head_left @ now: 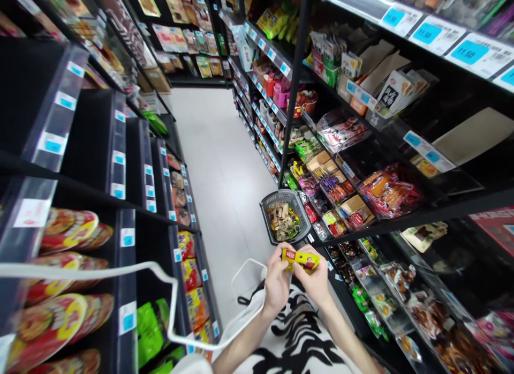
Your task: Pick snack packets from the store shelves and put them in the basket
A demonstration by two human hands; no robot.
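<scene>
A small yellow snack packet (pixel 301 260) with a red label is held level in front of my body. My left hand (pixel 276 280) grips its left end, and the fingers of my right hand (pixel 314 277) are closed on its right end, thumb on the front. Just beyond my hands is a grey plastic shopping basket (pixel 267 213), with many small wrapped pieces (pixel 283 218) inside. Right of the basket, clear bins (pixel 335 184) on the shelf hold small colourful packets.
A pale floor aisle (pixel 225 192) runs ahead between dark shelves. Cup noodles (pixel 64 277) and bagged goods (pixel 190 275) fill the left shelves. Price-tagged shelf edges (pixel 437 34) jut out at upper right. A white cable (pixel 173 304) crosses at lower left.
</scene>
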